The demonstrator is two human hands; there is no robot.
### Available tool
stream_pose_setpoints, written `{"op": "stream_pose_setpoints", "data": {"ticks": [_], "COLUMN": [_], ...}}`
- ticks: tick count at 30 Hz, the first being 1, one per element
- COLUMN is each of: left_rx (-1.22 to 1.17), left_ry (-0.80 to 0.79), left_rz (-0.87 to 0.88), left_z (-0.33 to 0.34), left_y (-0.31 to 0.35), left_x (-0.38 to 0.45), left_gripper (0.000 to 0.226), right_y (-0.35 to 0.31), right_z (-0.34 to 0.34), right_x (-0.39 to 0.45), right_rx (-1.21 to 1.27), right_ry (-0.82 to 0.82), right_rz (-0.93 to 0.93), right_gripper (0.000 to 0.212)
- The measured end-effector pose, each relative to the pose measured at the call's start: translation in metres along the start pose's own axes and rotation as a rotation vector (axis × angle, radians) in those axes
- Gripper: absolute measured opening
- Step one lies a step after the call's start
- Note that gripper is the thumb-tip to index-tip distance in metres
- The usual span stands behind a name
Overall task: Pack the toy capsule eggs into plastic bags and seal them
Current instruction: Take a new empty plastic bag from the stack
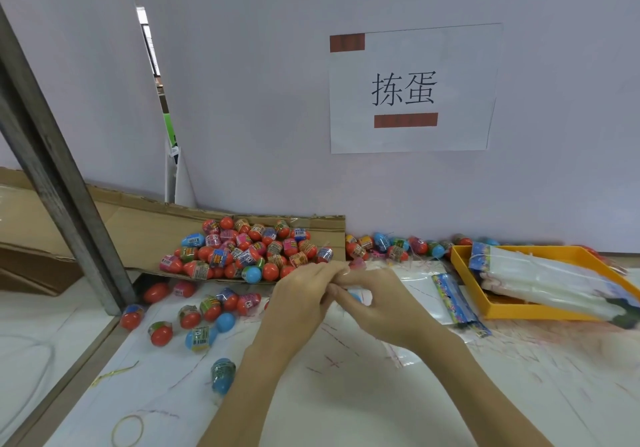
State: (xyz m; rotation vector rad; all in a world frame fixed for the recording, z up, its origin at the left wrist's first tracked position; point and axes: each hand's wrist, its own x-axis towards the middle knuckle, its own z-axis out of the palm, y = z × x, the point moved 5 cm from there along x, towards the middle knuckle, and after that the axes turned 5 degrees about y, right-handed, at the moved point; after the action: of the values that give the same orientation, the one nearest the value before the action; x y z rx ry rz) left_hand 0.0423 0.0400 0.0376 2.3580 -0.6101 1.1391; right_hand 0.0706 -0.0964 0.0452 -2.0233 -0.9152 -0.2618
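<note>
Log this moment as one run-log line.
step: sealing bag | left hand: pinching bag top | right hand: pinching bag top | egg pile: on cardboard behind | orange tray: right, holds bags

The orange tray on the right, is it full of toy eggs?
No. The orange tray holds a stack of clear plastic bags, while the toy eggs lie heaped on cardboard to its left.

I am holding my left hand (300,302) and right hand (375,302) together, fingertips meeting, just in front of the egg pile (249,250) lying on cardboard (145,224). Right of the pile, an orange tray (519,308) is holding plastic bags (540,275).
</note>
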Motion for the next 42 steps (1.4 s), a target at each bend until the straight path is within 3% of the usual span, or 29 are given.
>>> {"op": "stream_pose_setpoints", "data": {"ticks": [3,6,9,11,13,15,17,22,28,33,38,42], "left_rx": [-0.002,-0.079,-0.205,-0.296,-0.433,-0.607,-0.703,-0.720,-0.664,-0.611,-0.555,-0.552], "left_ry": [0.038,0.154,0.272,0.306,0.295,0.258,0.242,0.197,0.070,-0.043,-0.134,-0.178], "left_rz": [-0.081,-0.338,-0.562,-0.662,-0.772,-0.898,-0.964,-1.005,-0.933,-0.873,-0.808,-0.740], "left_z": [-0.009,-0.021,-0.027,-0.027,-0.021,-0.014,-0.009,-0.005,0.003,0.007,0.007,0.010], "left_y": [-0.011,-0.026,-0.038,-0.043,-0.048,-0.051,-0.051,-0.049,-0.043,-0.037,-0.031,-0.023], "left_x": [0.003,0.004,0.001,-0.001,-0.003,-0.006,-0.008,-0.010,-0.009,-0.007,-0.004,-0.004], "left_gripper": [0.024,0.017,0.015,0.015,0.018,0.021,0.022,0.024,0.023,0.024,0.030,0.035], "right_y": [-0.002,0.006,0.022,0.036,0.050,0.060,0.066,0.067,0.074,0.069,0.043,0.024], "right_z": [-0.010,-0.025,-0.033,-0.025,-0.008,0.009,0.018,0.016,0.008,-0.004,-0.027,-0.028], "right_x": [0.000,0.001,0.001,-0.001,-0.002,-0.002,0.000,0.005,0.004,0.004,0.002,0.003], "right_rx": [0.149,0.344,0.230,0.014,-0.188,-0.373,-0.497,-0.555,-0.401,-0.254,0.207,0.384], "right_ry": [0.123,0.336,0.466,0.386,0.168,0.020,-0.025,0.020,0.092,0.312,0.664,0.638], "right_rz": [-0.002,0.073,0.127,0.196,0.248,0.196,0.170,0.214,0.353,0.353,0.218,0.129], "right_gripper": [0.022,0.026,0.026,0.027,0.034,0.037,0.037,0.040,0.030,0.019,0.026,0.023]}}
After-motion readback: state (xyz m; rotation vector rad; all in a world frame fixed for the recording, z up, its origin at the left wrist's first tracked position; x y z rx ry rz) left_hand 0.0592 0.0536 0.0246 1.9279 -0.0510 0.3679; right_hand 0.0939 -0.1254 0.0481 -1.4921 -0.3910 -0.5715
